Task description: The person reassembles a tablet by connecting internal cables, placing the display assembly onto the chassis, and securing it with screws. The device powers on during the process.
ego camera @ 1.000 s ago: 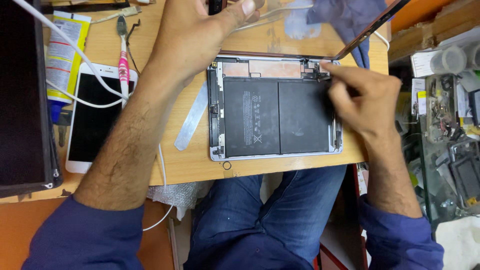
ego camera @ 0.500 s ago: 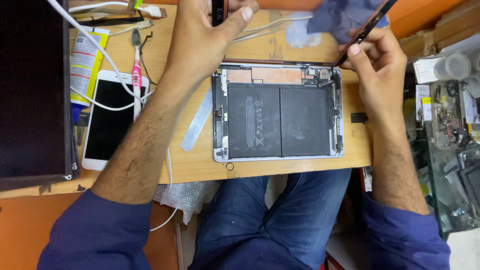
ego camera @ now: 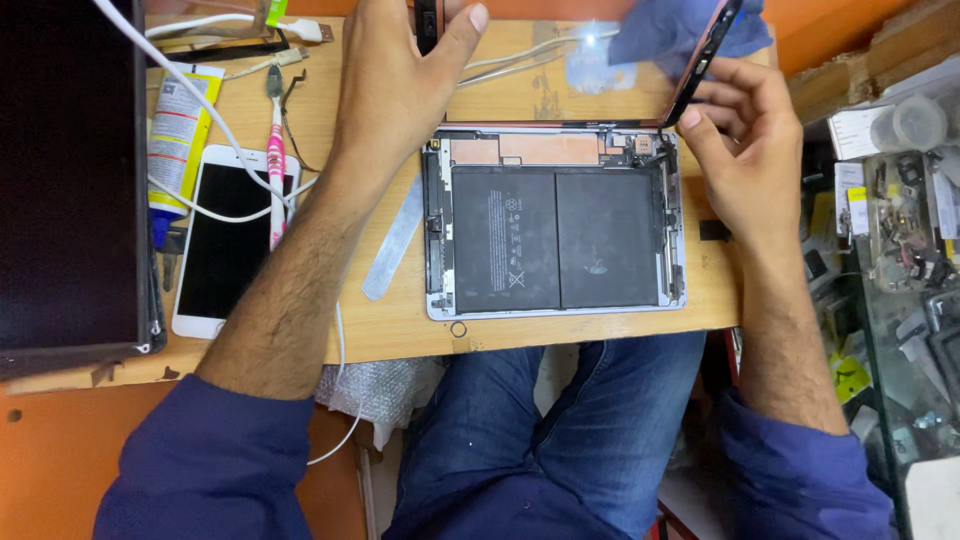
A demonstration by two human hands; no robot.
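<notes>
Count: one opened silver tablet body (ego camera: pixel 555 235) with two black battery cells; one white phone (ego camera: pixel 228 240); one flat metal strip (ego camera: pixel 397 240); one pink toothbrush (ego camera: pixel 275 165).
Hidden: lifted dark screen panel (ego camera: pixel 705 55) is cut off at 12 o'clock (top edge).
Left hand (ego camera: pixel 395 85): at 10 o'clock from the tablet, grasping a dark thing, hard to identify.
Right hand (ego camera: pixel 745 155): at 2 o'clock, fingers pinching the panel's lower edge.
Tablet: on wooden board (ego camera: pixel 400 335), between both hands.
</notes>
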